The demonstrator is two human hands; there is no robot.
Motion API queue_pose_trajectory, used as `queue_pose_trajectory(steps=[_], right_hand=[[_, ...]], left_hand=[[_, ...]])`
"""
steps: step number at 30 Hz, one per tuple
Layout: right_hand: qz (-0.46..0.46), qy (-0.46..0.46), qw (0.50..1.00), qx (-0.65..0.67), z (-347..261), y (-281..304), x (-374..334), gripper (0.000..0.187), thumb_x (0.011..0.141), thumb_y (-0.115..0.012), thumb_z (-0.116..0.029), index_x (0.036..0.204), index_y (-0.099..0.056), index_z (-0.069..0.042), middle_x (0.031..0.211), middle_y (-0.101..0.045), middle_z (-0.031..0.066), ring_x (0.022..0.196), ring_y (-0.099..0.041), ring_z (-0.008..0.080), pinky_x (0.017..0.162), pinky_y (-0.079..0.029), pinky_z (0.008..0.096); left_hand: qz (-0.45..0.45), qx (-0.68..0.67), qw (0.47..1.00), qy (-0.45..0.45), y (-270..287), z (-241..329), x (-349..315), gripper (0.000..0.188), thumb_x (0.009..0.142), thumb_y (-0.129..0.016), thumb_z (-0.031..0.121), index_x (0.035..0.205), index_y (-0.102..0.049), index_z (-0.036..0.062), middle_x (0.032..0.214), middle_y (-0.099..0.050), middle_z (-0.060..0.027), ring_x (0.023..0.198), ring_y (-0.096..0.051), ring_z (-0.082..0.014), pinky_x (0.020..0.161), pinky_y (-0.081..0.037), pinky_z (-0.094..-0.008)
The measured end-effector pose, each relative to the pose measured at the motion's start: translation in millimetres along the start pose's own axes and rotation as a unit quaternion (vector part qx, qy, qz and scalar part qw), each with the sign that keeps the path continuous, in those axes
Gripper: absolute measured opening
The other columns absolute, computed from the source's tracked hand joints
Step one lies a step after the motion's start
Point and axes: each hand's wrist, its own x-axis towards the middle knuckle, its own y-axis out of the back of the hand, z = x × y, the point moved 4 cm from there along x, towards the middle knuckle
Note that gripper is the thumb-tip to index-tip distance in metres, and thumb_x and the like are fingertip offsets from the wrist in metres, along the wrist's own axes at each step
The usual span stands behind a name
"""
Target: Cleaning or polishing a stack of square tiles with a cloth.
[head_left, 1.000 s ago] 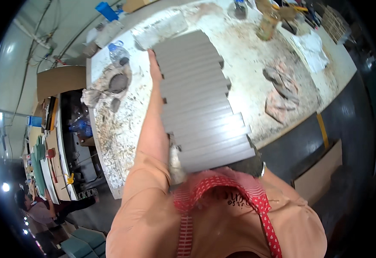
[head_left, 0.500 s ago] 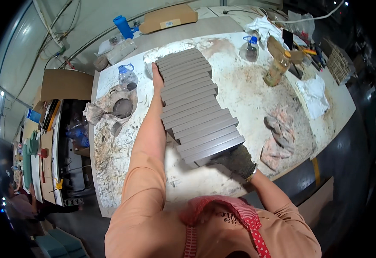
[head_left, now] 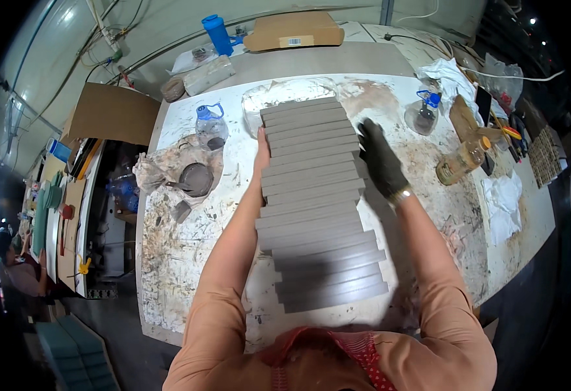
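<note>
In the head view, over the middle of the counter point(head_left: 187, 267), a long row of grey strips point(head_left: 311, 195), packed side by side, with uneven, staggered ends and a bright shine toward the red apron point(head_left: 288, 348). At the left edge of the strips, toward the far end, the bare left hand point(head_left: 263, 146), right up against them; largely hidden there, so impossible to tell how far closed or how firm the hold. By the right edge, also toward the far end, the right hand point(head_left: 384, 161) in a dark glove point(head_left: 391, 177), with fingers point(head_left: 369, 132) stretched out rather than curled, around nothing; too close to the strips to tell contact from a narrow gap. To the left, a jug point(head_left: 208, 126) with a blue cap, and nearer, a grey bowl point(head_left: 197, 177) on a stained cloth point(head_left: 151, 173). Beyond the strips, a brown carton point(head_left: 295, 30) beside a blue cup point(head_left: 216, 34). To the right, another blue-capped container point(head_left: 422, 118), a bottle point(head_left: 458, 164) with an orange cap and a crumpled white cloth point(head_left: 502, 208). At far left, away from the counter, another person point(head_left: 26, 274), blurred.
</note>
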Motion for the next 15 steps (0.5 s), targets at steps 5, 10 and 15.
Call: queue_pose_trajectory(steps=[5,10,15], right_hand=[[-0.036,-0.018,0.992,0.118,25.2,-62.9,27.1,0.06,0.094,-0.049,-0.05,0.134,-0.047,-0.005,0.124,-0.056,0.0097,0.112,-0.051,0.0186,0.097,-0.04,0.0321],[0.0,-0.044,0.995,0.094,35.9,-57.7,58.8,0.055,0.093,-0.051,-0.047,0.129,-0.05,-0.005,0.119,-0.057,0.0085,0.107,-0.052,0.018,0.094,-0.042,0.032],[0.001,-0.058,0.995,0.075,44.6,-77.9,69.6,0.05,0.093,-0.052,-0.044,0.124,-0.053,-0.006,0.113,-0.059,0.0073,0.102,-0.054,0.0173,0.091,-0.043,0.0318]], left_hand=[[0.023,0.007,0.999,0.035,0.6,11.5,2.7,0.078,0.092,-0.037,0.067,0.136,-0.045,0.0037,0.128,-0.054,-0.0132,0.109,-0.057,-0.0228,0.09,-0.049,-0.031],[0.077,0.163,0.976,-0.122,-4.5,30.1,22.3,0.073,0.093,-0.042,0.062,0.129,-0.049,-0.0018,0.124,-0.056,-0.017,0.106,-0.058,-0.0254,0.087,-0.051,-0.0331],[0.261,0.331,0.897,-0.136,67.8,32.2,79.4,0.066,0.09,-0.057,0.053,0.106,-0.053,-0.0107,0.099,-0.061,-0.0206,0.091,-0.061,-0.0261,0.075,-0.049,-0.0376]])
